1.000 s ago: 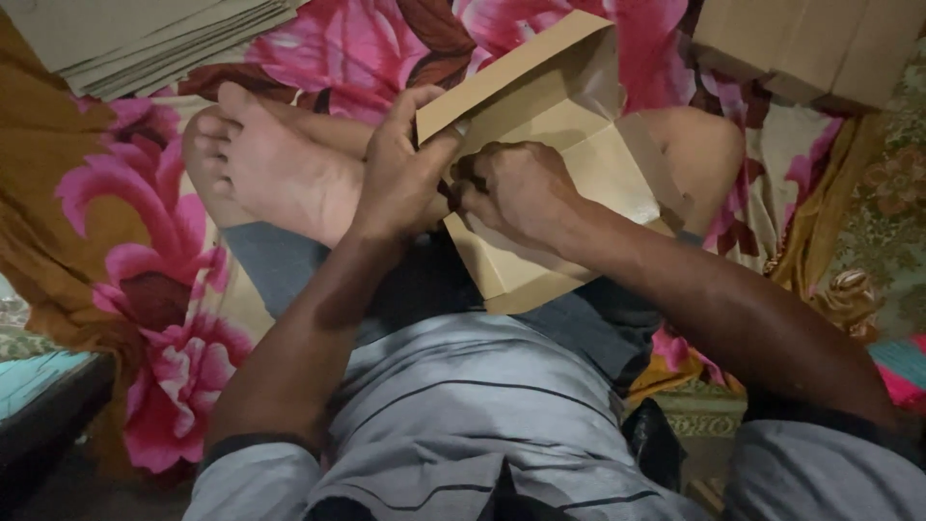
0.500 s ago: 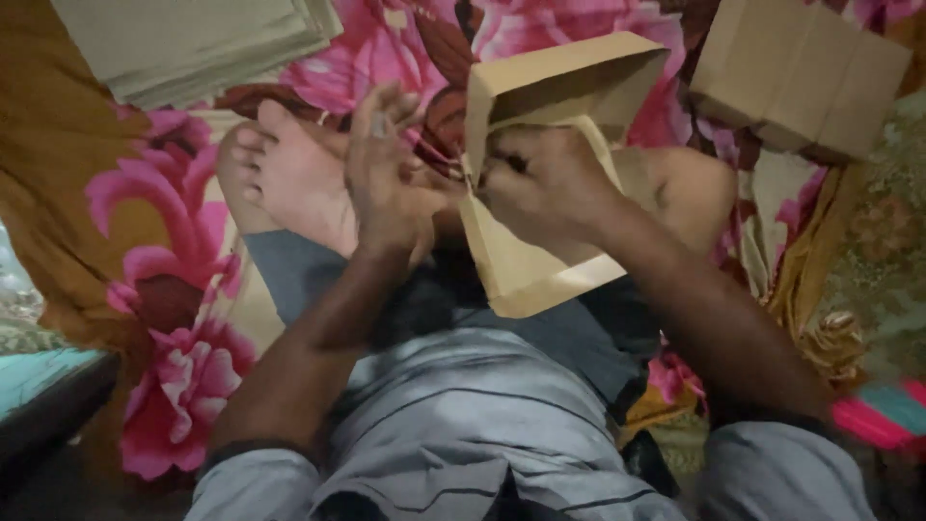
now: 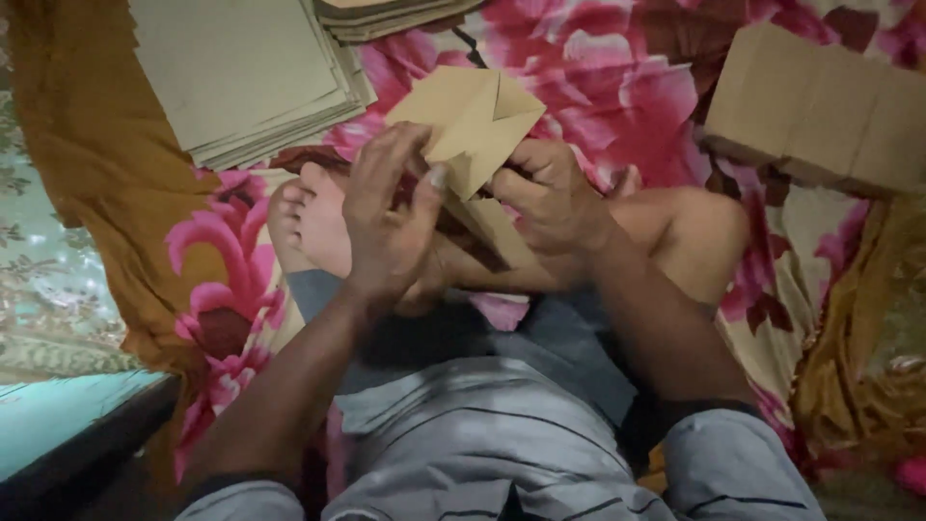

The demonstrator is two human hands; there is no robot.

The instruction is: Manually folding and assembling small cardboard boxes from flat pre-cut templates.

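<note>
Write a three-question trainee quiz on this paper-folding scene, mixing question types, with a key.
1. True or false: both hands, left hand and right hand, touch the folded brown paper envelope.
2. Where does the stack of flat brown paper sheets lie? A) upper left B) lower right C) on the lap
3. Fill in: the row of stacked brown paper bundles rests on the pink ______ cloth.

Key: 1 true; 2 A; 3 floral

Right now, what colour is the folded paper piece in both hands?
Plain tan-brown, no print, seen in the head view: the folded paper piece is held between left hand and right hand.
</note>
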